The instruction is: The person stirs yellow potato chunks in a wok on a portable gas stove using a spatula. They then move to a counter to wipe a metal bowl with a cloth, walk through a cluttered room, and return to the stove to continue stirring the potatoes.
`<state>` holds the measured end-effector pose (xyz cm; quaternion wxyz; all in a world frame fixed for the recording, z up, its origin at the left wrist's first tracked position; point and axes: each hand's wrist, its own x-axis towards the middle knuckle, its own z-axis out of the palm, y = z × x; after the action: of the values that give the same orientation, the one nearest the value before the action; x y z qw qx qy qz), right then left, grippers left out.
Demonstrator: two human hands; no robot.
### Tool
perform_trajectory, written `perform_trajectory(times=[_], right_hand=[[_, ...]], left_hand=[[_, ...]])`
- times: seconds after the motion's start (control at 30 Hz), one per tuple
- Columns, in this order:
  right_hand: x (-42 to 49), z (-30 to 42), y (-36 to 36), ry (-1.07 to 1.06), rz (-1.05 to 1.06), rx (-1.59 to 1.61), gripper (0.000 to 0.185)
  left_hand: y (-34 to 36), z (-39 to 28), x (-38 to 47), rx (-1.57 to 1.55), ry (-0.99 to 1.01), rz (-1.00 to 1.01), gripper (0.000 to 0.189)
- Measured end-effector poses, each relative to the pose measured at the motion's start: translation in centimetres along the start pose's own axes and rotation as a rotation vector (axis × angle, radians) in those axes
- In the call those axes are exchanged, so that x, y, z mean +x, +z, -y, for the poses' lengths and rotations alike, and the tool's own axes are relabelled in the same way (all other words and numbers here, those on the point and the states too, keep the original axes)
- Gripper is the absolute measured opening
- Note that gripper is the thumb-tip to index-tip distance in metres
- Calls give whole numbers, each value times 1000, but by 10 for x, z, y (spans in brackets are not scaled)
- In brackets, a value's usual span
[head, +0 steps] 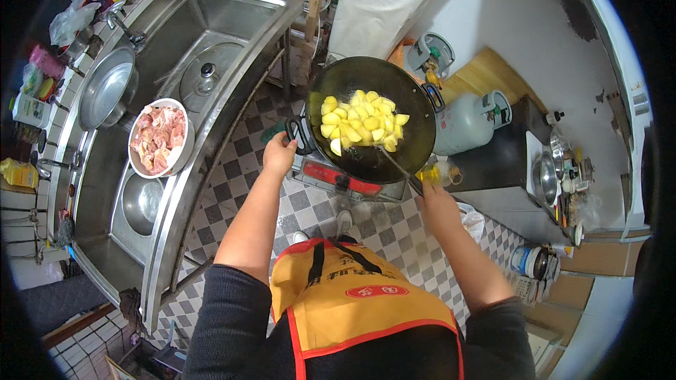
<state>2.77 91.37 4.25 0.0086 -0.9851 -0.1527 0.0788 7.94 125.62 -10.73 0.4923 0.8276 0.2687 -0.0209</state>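
A large black wok (pixel 364 71) sits on a gas stove (pixel 343 179) in front of me. Yellow chunks of peeled potato (pixel 364 116) are heaped in its middle, with a little liquid or oil around them. My left hand (pixel 280 154) grips the wok's left loop handle (pixel 297 134). In my right hand (pixel 439 206) is the dark handle of a long-handled metal wok utensil (pixel 395 162). The utensil's tip reaches the near edge of the potatoes, and its working end cannot be made out. A bottle of yellow oil (pixel 430 173) stands just beyond my right hand, partly hidden.
Left of me runs a steel double sink (pixel 174 206), with a white bowl of raw meat pieces (pixel 158 140) on its divider and a metal basin (pixel 108 89) behind. To the right are a gas cylinder (pixel 459 124), a second cylinder (pixel 430 50) and a dark counter (pixel 491 166).
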Motion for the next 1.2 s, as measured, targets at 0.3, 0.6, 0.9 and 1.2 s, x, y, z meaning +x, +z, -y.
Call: perform_trajectory(times=[0.3, 0.6, 0.9, 1.2], right_hand=[[50, -52, -8, 247, -89, 526, 31], [138, -119, -12, 331, 239, 484, 29], [139, -90, 1, 2, 362, 691, 21], [138, -147, -57, -36, 67, -100, 26]], left_hand=[[-3, 12, -9, -295, -60, -18, 39], [-1, 13, -21, -446, -9, -122, 35], [-10, -17, -30, -503, -180, -45, 28], [-15, -21, -32, -536, -271, 1, 28]])
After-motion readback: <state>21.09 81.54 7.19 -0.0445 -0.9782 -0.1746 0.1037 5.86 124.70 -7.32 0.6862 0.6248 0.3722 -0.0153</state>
